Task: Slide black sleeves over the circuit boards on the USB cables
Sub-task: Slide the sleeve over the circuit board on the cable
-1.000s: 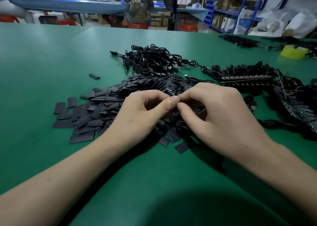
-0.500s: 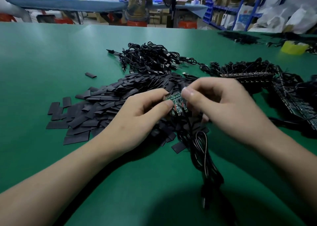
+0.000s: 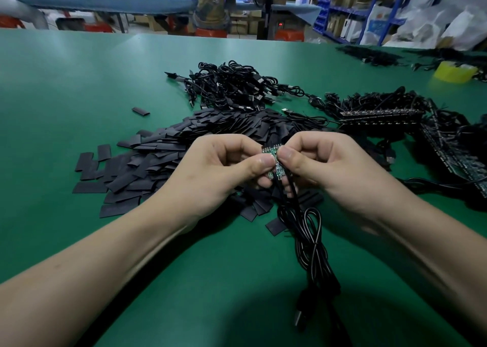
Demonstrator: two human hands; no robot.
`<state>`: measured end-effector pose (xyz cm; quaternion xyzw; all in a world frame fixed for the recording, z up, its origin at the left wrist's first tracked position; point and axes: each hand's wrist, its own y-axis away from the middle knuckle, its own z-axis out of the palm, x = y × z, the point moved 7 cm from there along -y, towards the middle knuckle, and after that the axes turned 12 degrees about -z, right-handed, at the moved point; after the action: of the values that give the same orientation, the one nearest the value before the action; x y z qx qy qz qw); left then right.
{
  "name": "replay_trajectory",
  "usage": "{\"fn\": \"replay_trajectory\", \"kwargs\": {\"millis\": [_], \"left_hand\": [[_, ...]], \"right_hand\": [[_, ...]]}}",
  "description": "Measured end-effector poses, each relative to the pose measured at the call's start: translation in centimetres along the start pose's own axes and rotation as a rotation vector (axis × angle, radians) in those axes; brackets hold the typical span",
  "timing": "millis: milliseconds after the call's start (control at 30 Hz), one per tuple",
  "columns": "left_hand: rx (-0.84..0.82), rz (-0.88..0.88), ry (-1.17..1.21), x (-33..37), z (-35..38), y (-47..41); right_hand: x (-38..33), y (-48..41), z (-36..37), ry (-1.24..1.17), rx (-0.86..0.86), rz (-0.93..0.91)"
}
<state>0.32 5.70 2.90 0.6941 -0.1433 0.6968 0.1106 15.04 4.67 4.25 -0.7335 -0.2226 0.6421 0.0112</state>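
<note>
Just this side of the pile of black sleeves [image 3: 163, 157], left hand [image 3: 218, 172] and right hand [image 3: 329, 170] fingers are clamped on a green circuit board [image 3: 272, 153], its cable [image 3: 311, 238] trailing toward the near bench [image 3: 66, 96] edge. Wide bench left of the pile; yellow tub [image 3: 454, 72] far right, contents unseen

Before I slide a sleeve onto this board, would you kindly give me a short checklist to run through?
1. Grip on the circuit board: ok, the left hand and the right hand both pinch it.
2. Board bare: ok, green face shows, no sleeve on it.
3. Sleeve in hand: cannot tell, none shows at the fingers.
4. Reach to the sleeve pile: ok, it lies just beyond the hands.
5. Run of the cable: ok, it trails toward the person, apart from the cable heap.
</note>
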Motion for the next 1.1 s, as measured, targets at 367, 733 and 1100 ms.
{"fn": "replay_trajectory", "kwargs": {"millis": [367, 733, 1100], "left_hand": [[-0.05, -0.051, 0.069, -0.3, 0.1, 0.0], [-0.065, -0.06, 0.085, -0.3, 0.3, 0.0], [-0.026, -0.016, 0.133, 0.6, -0.1, 0.1]], "right_hand": [[0.8, 0.4, 0.8, -0.248, -0.026, 0.107], [1.2, 0.3, 0.9, -0.293, -0.041, 0.095], [1.6, -0.6, -3.9, -0.11, -0.091, 0.209]]}}
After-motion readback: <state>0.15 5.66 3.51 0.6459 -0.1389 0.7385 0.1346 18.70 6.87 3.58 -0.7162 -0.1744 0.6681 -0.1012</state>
